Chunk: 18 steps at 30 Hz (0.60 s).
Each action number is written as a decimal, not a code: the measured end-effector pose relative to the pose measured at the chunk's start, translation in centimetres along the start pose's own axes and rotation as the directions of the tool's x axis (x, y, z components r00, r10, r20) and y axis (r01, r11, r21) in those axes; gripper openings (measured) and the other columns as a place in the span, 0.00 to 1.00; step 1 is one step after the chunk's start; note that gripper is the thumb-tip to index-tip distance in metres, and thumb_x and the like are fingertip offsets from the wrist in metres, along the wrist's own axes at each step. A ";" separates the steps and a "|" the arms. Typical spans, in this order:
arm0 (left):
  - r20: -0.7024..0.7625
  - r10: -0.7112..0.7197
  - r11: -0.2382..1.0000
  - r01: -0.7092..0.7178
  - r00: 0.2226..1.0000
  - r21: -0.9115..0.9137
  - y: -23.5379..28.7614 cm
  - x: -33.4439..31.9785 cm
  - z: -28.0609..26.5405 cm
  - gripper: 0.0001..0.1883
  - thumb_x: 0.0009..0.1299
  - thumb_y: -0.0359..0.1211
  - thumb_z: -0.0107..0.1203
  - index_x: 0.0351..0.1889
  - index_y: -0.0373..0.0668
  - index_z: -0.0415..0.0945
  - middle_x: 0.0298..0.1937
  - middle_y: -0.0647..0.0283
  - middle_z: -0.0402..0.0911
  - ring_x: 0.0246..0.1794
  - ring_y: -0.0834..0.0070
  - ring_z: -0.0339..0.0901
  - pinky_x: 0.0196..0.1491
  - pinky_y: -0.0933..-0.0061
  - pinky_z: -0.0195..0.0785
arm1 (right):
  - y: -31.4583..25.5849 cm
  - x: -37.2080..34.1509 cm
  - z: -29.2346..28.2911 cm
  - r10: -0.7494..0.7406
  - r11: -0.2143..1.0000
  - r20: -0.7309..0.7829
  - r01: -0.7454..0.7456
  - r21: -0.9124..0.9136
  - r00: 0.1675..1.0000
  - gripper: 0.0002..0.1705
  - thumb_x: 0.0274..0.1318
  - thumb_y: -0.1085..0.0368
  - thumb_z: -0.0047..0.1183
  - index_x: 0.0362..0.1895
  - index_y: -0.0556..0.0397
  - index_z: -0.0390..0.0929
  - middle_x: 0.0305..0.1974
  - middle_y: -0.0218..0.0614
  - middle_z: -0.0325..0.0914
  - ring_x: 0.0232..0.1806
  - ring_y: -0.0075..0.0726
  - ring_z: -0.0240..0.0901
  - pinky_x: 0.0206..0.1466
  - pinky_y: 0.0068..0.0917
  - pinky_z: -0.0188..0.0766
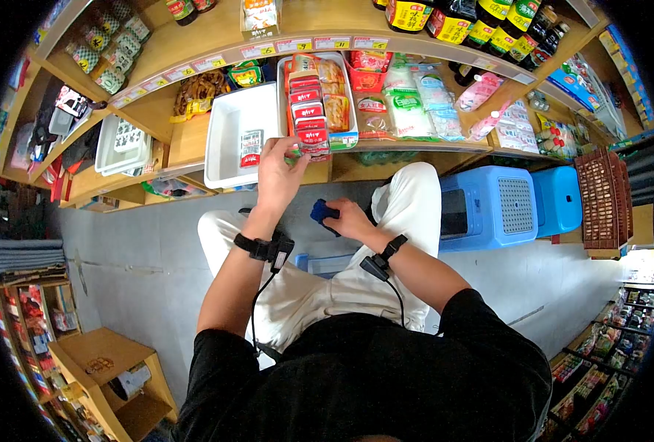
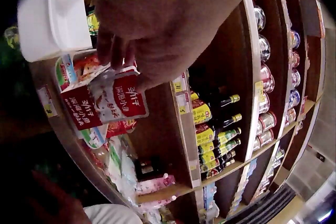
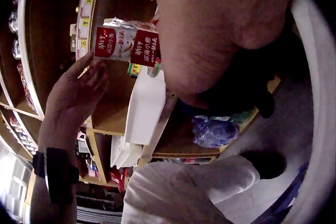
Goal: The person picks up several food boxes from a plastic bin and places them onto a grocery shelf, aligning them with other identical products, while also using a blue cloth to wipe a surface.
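In the head view my left hand (image 1: 279,175) is at the near end of a narrow box of red-and-white snack packets (image 1: 306,96). Its thumb and fingers pinch a red-and-silver snack packet (image 2: 128,95), seen upright by the box's red front (image 2: 81,108) in the left wrist view. The right wrist view has the same packet (image 3: 107,43) at the left fingertips. A similar packet (image 1: 252,147) lies inside the white bin (image 1: 224,140) to the left. My right hand (image 1: 352,219) grips a bunched dark blue cloth (image 1: 322,213) above my lap.
A white tray (image 1: 352,92) with orange food packs surrounds the snack box. White bags (image 1: 404,110) and pink bottles (image 1: 480,90) lie to its right. Sauce bottles (image 1: 481,29) stand on the shelf above. Blue plastic stools (image 1: 492,239) and a brown crate (image 1: 599,199) are at right.
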<state>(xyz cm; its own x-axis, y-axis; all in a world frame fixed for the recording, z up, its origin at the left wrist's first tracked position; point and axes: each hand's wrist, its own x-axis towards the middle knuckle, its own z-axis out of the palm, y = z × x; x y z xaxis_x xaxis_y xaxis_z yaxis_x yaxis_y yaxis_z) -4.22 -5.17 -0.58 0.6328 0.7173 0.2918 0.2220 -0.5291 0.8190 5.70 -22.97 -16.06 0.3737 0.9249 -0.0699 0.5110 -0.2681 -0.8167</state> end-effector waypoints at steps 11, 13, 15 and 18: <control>-0.063 0.100 0.994 -0.103 0.993 -0.039 -1.4 1.4 1.3 0.05 0.68 0.23 0.64 0.41 0.35 0.81 0.39 0.56 0.78 0.35 0.66 0.80 0.41 0.68 0.74 | -0.9 0.0 -1.0 0.051 0.999 0.033 -0.052 0.011 0.998 0.29 0.47 0.59 0.65 0.55 0.58 0.84 0.47 0.59 0.80 0.49 0.65 0.79 0.57 0.48 0.76; -0.094 0.118 0.991 -0.124 0.988 -0.050 -0.7 1.4 0.9 0.04 0.70 0.23 0.63 0.41 0.35 0.81 0.40 0.58 0.79 0.35 0.70 0.80 0.41 0.70 0.75 | -0.5 0.1 -0.8 0.074 0.997 0.030 -0.074 0.015 0.997 0.28 0.49 0.58 0.65 0.55 0.56 0.84 0.48 0.60 0.80 0.50 0.66 0.79 0.58 0.48 0.76; -0.127 0.135 0.988 -0.144 0.983 -0.062 -0.8 1.3 0.7 0.03 0.72 0.24 0.62 0.41 0.34 0.80 0.40 0.59 0.81 0.36 0.73 0.80 0.41 0.72 0.75 | -0.3 0.1 -0.6 0.078 0.997 0.033 -0.078 0.015 0.996 0.28 0.49 0.58 0.65 0.55 0.56 0.84 0.48 0.60 0.80 0.50 0.66 0.79 0.58 0.48 0.76; -0.162 0.119 0.954 -0.158 0.980 -0.255 -1.4 0.9 -0.2 0.04 0.75 0.26 0.61 0.44 0.35 0.78 0.40 0.64 0.80 0.37 0.80 0.78 0.41 0.76 0.74 | -0.2 0.1 -0.6 0.066 0.998 0.024 -0.066 0.000 0.998 0.27 0.49 0.58 0.65 0.54 0.57 0.84 0.48 0.58 0.81 0.49 0.63 0.80 0.55 0.47 0.77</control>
<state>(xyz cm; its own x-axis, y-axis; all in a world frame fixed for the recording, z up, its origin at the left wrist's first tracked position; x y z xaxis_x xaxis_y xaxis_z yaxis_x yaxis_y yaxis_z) -4.11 -3.68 -1.39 0.5257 0.7134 0.4634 -0.0772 -0.5025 0.8611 6.11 -22.97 -15.52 0.3876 0.9115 -0.1374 0.4857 -0.3286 -0.8100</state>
